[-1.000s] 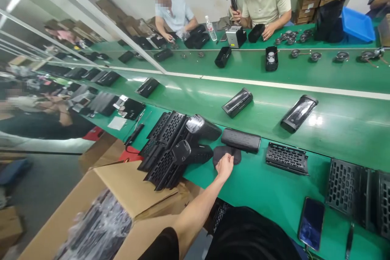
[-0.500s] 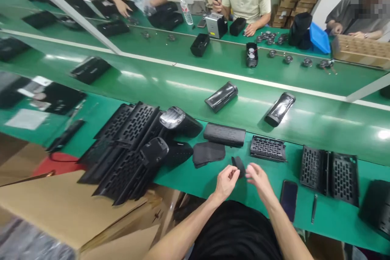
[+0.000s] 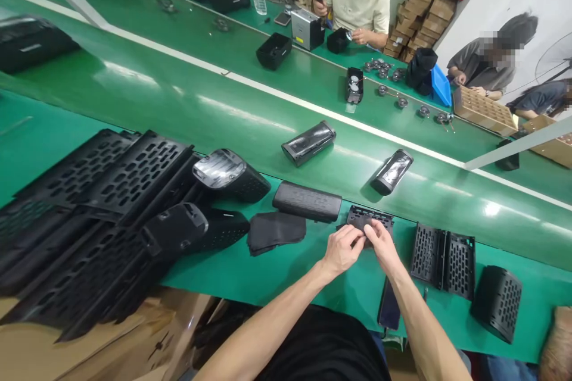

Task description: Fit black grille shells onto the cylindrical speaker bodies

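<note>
My left hand [image 3: 343, 249] and my right hand [image 3: 381, 245] meet over a black perforated panel [image 3: 370, 213] near the table's far edge. Between their pinched fingers is a thin dark piece [image 3: 360, 224], partly covered by the fingertips. A stack of flat black sheets [image 3: 277, 232] lies left of my left hand, with a black ribbed casing [image 3: 307, 200] just behind it. The phone [image 3: 389, 305] is partly hidden under my right forearm. Two joined perforated panels [image 3: 442, 259] lie to the right.
Many black perforated shells [image 3: 138, 175] are piled at the left. A rounded black shell [image 3: 497, 303] stands at the right. Two shiny black housings [image 3: 309, 143] rest on the green belt beyond. Another person [image 3: 357, 0] works across it, and an arm shows at the right edge.
The view has shifted. Both hands have moved over the perforated panel with the dark piece, and my right hand's fingers have closed on it.
</note>
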`<state>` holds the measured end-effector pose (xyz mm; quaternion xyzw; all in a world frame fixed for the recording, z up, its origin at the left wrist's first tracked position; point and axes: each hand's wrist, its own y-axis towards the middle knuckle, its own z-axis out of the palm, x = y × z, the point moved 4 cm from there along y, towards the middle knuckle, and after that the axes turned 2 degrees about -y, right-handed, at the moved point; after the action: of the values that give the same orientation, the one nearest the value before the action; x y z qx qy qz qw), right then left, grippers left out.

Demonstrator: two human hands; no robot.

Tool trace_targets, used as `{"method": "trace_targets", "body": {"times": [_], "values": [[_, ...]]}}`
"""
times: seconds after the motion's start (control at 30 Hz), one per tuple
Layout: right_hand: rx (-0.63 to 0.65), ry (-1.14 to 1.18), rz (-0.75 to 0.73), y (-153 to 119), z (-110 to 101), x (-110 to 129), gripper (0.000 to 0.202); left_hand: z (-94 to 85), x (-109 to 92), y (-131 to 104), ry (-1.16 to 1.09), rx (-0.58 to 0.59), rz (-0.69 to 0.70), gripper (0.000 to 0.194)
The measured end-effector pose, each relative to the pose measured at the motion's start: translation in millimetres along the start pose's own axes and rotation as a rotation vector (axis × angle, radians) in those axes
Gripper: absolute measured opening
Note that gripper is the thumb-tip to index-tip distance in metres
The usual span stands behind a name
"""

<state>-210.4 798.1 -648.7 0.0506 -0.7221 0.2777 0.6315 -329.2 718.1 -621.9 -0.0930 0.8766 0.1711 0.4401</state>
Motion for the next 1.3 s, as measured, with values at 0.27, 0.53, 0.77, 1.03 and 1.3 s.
{"method": "trace_targets", "body": {"times": [0.27,0.53,0.77,1.03,1.3], "values": [[-0.217,-0.257,0.048,33.3,-45.2,-22.7,0.039,8.6,16.1,10.2,0.11,0.036,-0.104,0.01],[-0.418,-0.561,0.05,58.8,-86.9,-48.2,0.052,13.4,22.0,53.2,0.519,0.384,-0.39,0.059],[-0.294,-0.482,-0.002,68.2,-90.4,-40.1,0.019,15.9,14.2,75.8,0.618,0.501,-0.423,0.028],[-0.15,-0.164,-0.024,24.0,-97.7,1.6,0.038,-28.4,1.3,65.2,-0.09,0.355,-0.403,0.023],[-0.203,0.058,-0.033,-32.9,-74.9,3.6,0.036,-45.9,-9.3,19.6,-0.537,0.42,-0.621,0.086]]}}
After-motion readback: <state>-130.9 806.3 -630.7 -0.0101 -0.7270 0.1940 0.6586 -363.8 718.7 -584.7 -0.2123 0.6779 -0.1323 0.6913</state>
